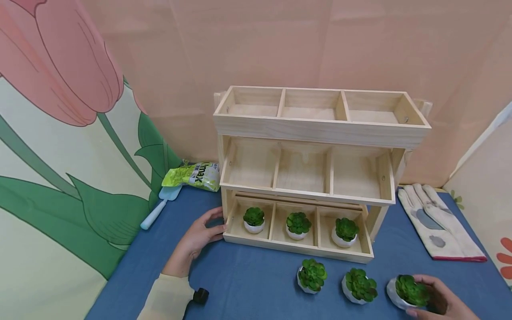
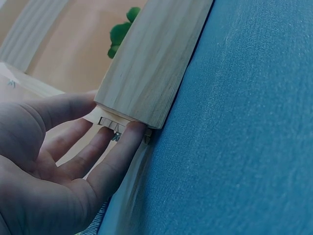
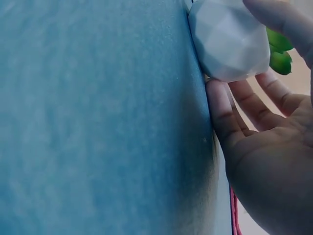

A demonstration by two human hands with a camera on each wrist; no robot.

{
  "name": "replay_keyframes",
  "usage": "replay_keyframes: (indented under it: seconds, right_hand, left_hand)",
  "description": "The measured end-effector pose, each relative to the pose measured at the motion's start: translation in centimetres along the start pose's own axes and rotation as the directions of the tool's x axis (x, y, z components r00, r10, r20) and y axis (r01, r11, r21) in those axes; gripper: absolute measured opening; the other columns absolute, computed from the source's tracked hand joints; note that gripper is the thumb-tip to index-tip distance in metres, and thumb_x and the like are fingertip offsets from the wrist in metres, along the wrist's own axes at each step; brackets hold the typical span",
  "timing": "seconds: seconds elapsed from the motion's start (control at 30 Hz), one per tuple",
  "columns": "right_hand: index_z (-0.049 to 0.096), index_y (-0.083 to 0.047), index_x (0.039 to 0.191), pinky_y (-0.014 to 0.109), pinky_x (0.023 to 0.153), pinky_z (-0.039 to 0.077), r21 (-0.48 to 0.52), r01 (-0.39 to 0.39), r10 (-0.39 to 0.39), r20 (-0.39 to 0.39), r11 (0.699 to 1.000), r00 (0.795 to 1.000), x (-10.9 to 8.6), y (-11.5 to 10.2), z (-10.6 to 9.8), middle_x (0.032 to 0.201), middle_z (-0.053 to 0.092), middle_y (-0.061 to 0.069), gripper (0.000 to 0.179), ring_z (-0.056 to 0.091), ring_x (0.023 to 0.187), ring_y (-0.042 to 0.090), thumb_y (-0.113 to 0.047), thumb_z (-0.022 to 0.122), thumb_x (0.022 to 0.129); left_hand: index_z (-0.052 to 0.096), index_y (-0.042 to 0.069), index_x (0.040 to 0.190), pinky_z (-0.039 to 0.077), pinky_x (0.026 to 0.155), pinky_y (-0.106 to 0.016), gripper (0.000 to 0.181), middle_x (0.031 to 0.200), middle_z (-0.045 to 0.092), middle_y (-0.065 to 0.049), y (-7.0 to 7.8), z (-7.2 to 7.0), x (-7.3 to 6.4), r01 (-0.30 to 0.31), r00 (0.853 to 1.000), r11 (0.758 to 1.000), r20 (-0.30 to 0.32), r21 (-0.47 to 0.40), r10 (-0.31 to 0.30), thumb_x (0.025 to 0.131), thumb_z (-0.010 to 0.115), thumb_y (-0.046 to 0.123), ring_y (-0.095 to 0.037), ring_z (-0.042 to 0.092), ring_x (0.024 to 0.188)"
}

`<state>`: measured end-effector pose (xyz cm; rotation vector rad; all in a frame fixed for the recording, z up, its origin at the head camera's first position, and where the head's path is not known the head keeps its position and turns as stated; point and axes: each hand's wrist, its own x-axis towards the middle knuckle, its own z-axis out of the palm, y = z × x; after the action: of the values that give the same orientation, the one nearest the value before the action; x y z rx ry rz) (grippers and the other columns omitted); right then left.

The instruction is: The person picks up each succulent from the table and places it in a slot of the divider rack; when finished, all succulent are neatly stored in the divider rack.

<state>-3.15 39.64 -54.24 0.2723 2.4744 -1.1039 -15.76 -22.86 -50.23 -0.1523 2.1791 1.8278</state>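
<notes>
A three-tier wooden shelf stands on the blue cloth, each tier divided into three compartments. At the left end of its bottom tray, my left hand touches the wood with extended fingertips. In the left wrist view, thumb and fingers meet the end of the front board. On the right, my right hand grips a potted succulent by its white faceted pot, thumb on one side and fingers on the other. The pot is close to the cloth.
Each bottom compartment holds a potted succulent, including the middle one. Two more, a left one and a right one, stand before the shelf. Gloves lie right; a green bag and blue trowel lie left.
</notes>
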Motion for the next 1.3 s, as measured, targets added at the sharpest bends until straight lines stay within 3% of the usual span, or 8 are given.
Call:
replay_keyframes:
  seconds: [0.23,0.43,0.67,0.83,1.03,1.17,1.3]
  right_hand:
    - [0.039,0.007,0.147,0.017,0.078,0.055,-0.014,0.030,-0.030,-0.028,0.999,0.999,0.0,-0.1,0.0,0.137,0.062,0.019,0.082,0.060,0.096,-0.006,-0.027,0.087,0.091]
    - [0.039,0.007,0.148,0.017,0.078,0.056,0.004,0.010,-0.009,-0.024,1.000,1.000,0.1,0.0,-0.1,0.138,0.062,0.017,0.081,0.060,0.097,-0.006,-0.028,0.086,0.091]
    - [0.040,0.006,0.148,0.017,0.078,0.056,0.037,0.015,-0.014,-0.038,0.999,0.999,0.0,0.1,0.0,0.129,0.064,0.003,0.078,0.060,0.097,-0.007,-0.024,0.085,0.092]
    - [0.040,0.005,0.150,0.017,0.078,0.056,0.045,0.013,-0.010,-0.056,0.999,0.998,0.0,0.3,0.2,0.129,0.064,0.000,0.081,0.060,0.097,-0.007,-0.026,0.086,0.092]
    - [0.042,0.003,0.147,0.020,0.078,0.059,0.115,0.034,-0.024,-0.085,0.993,0.996,-0.4,0.0,0.4,0.116,0.061,-0.021,0.075,0.063,0.098,-0.005,-0.022,0.086,0.091]
    - [0.042,0.000,0.145,0.023,0.078,0.061,0.160,0.049,-0.037,-0.078,0.986,0.996,-0.8,-0.8,-0.1,0.112,0.059,-0.029,0.068,0.066,0.097,0.001,-0.019,0.083,0.094]
    - [0.041,-0.003,0.145,0.022,0.077,0.061,0.125,0.111,-0.098,-0.101,0.986,0.990,-1.4,-2.2,-0.7,0.111,0.057,-0.033,0.066,0.066,0.096,0.001,-0.016,0.082,0.095]
  left_hand:
    - [0.043,0.014,0.163,0.064,0.104,-0.045,0.067,0.162,0.044,-0.022,-0.1,0.0,0.0,-0.002,1.000,1.000,0.005,-0.006,0.003,0.103,0.071,0.010,-0.043,0.061,0.139]
    - [0.044,0.014,0.163,0.064,0.104,-0.045,0.066,0.162,0.044,-0.022,-0.2,-0.1,0.0,0.000,1.000,1.000,0.000,-0.011,0.000,0.102,0.071,0.008,-0.043,0.060,0.140]
    - [0.044,0.014,0.163,0.064,0.104,-0.044,0.066,0.161,0.044,-0.022,-0.2,-0.1,0.0,-0.002,1.000,1.000,0.002,-0.016,0.002,0.103,0.070,0.008,-0.044,0.060,0.140]
    - [0.045,0.015,0.162,0.064,0.104,-0.044,0.065,0.161,0.044,-0.021,-0.2,-0.1,0.0,0.002,1.000,1.000,-0.001,-0.015,-0.002,0.103,0.071,0.010,-0.043,0.061,0.139]
    - [0.045,0.014,0.162,0.064,0.104,-0.045,0.065,0.161,0.044,-0.022,-0.1,0.0,-0.2,0.006,1.000,1.000,0.003,-0.016,-0.006,0.102,0.072,0.010,-0.043,0.061,0.139]
    - [0.045,0.014,0.162,0.064,0.104,-0.045,0.065,0.161,0.045,-0.023,0.0,0.0,-0.2,0.001,1.000,1.000,0.003,-0.019,-0.001,0.103,0.071,0.009,-0.044,0.062,0.138]
    - [0.046,0.014,0.162,0.064,0.104,-0.045,0.065,0.161,0.045,-0.022,0.1,0.0,-0.1,0.001,1.000,1.000,-0.002,-0.022,-0.001,0.103,0.070,0.008,-0.044,0.062,0.138]
